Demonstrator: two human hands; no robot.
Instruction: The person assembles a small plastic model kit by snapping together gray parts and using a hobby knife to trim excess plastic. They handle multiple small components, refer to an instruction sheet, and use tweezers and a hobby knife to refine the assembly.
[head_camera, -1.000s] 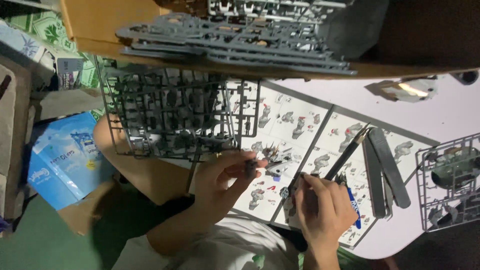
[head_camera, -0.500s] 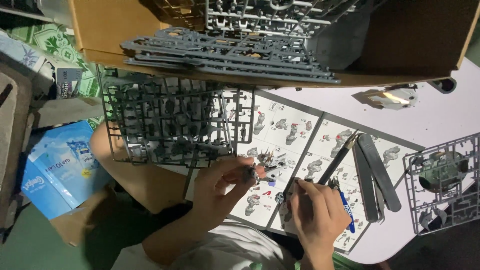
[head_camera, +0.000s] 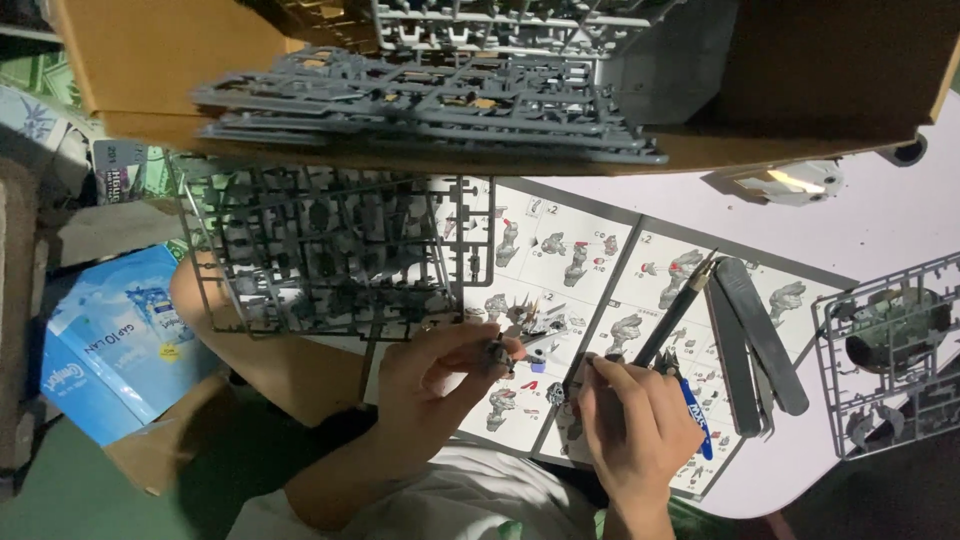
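Low centre of the frame, the left hand pinches a small grey part—just right of it, the right hand is closed on nothing I can tell, nearest it.

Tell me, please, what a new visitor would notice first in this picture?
First come the two hands low in the middle: the left hand pinches a small dark model part, and the right hand rests on the instruction sheet beside a hobby knife. Next, a large grey parts frame lies left of the sheet. Above, a stack of grey frames sits on a cardboard box.
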